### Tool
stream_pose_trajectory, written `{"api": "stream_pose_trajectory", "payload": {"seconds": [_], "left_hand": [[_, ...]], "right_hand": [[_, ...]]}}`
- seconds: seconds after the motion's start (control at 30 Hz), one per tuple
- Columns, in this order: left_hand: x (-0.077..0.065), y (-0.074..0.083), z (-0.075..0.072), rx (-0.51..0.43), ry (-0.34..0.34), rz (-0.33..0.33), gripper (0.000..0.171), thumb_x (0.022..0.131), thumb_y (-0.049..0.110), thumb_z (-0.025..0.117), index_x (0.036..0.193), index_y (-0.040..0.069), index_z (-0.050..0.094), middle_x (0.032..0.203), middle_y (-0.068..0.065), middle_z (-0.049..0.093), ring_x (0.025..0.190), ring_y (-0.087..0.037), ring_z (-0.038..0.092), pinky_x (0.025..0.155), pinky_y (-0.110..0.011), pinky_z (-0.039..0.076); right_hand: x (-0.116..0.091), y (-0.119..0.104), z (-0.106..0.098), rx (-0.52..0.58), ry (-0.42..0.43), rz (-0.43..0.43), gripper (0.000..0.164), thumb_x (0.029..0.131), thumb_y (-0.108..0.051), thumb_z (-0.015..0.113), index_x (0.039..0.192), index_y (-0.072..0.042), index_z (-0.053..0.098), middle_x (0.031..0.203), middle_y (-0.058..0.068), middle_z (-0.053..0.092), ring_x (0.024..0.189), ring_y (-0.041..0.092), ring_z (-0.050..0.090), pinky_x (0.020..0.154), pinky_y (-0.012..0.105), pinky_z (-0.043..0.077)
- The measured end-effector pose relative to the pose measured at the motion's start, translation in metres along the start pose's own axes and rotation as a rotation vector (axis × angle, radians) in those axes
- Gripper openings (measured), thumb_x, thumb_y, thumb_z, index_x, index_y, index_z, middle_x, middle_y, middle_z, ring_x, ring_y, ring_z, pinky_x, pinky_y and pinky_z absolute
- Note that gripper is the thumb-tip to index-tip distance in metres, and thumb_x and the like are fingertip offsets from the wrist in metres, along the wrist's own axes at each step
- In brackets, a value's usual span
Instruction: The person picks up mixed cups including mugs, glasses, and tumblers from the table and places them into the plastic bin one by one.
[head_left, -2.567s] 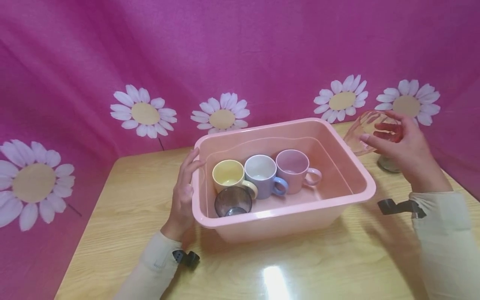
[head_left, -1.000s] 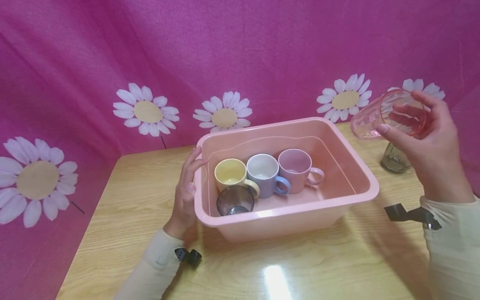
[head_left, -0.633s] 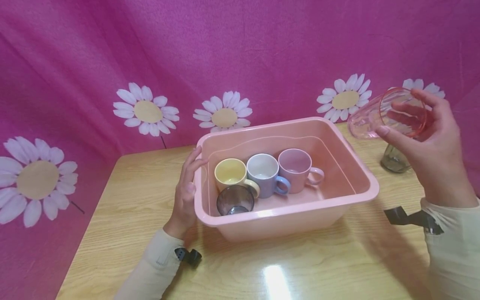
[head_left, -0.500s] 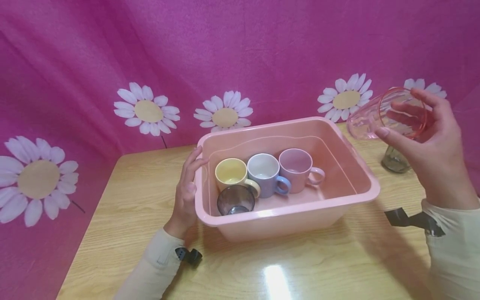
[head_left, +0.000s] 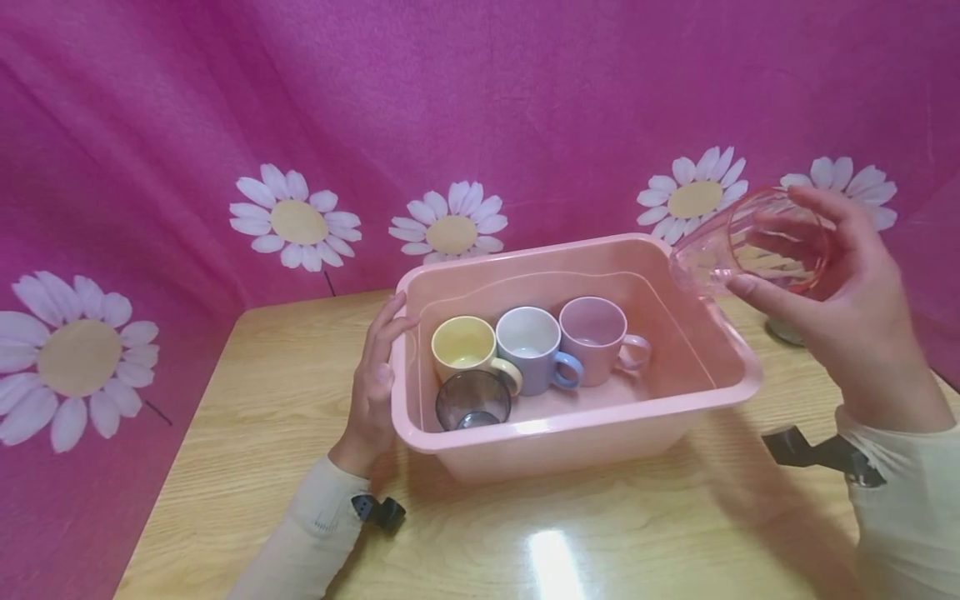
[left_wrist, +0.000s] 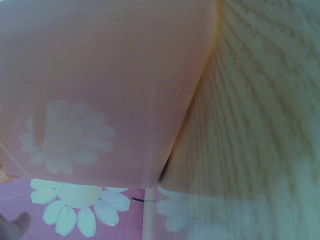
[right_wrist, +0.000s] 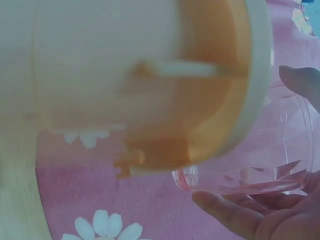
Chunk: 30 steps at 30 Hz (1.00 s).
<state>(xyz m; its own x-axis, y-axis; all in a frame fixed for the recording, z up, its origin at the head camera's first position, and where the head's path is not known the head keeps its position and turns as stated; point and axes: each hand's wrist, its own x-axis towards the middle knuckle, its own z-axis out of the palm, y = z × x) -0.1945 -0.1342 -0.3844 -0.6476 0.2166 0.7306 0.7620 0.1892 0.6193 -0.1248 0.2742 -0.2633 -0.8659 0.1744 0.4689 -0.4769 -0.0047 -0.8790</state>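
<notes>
My right hand grips a clear pink drinking glass, tilted with its mouth toward the palm and its base over the right rim of a pink plastic tub. The right wrist view shows thumb and fingers on either side of the glass. My left hand rests its fingers on the tub's left rim. Inside the tub stand a yellow mug, a blue mug with a white inside, and a lilac mug in a row. A dark see-through glass bowl lies in front of the yellow mug.
Behind my right hand, a smoky glass stands on the wooden table, mostly hidden. A magenta cloth with large daisies hangs behind the table.
Over the last second, my right hand has brought the pink glass left and slightly down, its base now over the tub's right rim. My left hand has stayed at the left rim.
</notes>
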Motion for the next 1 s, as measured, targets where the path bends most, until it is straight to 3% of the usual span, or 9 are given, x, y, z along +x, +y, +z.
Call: {"api": "stream_pose_trajectory", "payload": {"seconds": [0.5,0.83,1.0], "left_hand": [[-0.001,-0.003,0.000,-0.013,0.004,0.019,0.071,0.095,0.060,0.025,0.130,0.002,0.049,0.153,-0.009,0.032,0.144,-0.029,0.023,0.114,-0.054,0.023],[0.000,-0.003,-0.001,0.002,0.006,0.045,0.071,0.096,0.059,0.024,0.131,0.002,0.049,0.153,-0.011,0.032,0.144,-0.030,0.023,0.116,-0.052,0.018],[0.000,-0.001,0.000,0.013,0.004,0.037,0.070,0.096,0.059,0.023,0.131,0.003,0.049,0.153,-0.011,0.032,0.144,-0.029,0.023,0.115,-0.053,0.020]], "right_hand": [[-0.004,0.003,0.017,-0.048,-0.150,-0.037,0.086,0.067,0.027,0.068,0.142,-0.006,0.041,0.125,0.019,0.054,0.112,0.021,0.059,0.075,0.025,0.056],[-0.008,0.005,0.026,-0.241,-0.187,0.011,0.086,0.071,0.018,0.073,0.144,-0.013,0.040,0.130,0.019,0.051,0.114,0.019,0.056,0.076,0.018,0.054],[-0.010,0.006,0.030,-0.248,-0.205,0.016,0.087,0.071,0.017,0.074,0.144,-0.013,0.040,0.130,0.018,0.051,0.115,0.023,0.053,0.078,0.019,0.054]]}}
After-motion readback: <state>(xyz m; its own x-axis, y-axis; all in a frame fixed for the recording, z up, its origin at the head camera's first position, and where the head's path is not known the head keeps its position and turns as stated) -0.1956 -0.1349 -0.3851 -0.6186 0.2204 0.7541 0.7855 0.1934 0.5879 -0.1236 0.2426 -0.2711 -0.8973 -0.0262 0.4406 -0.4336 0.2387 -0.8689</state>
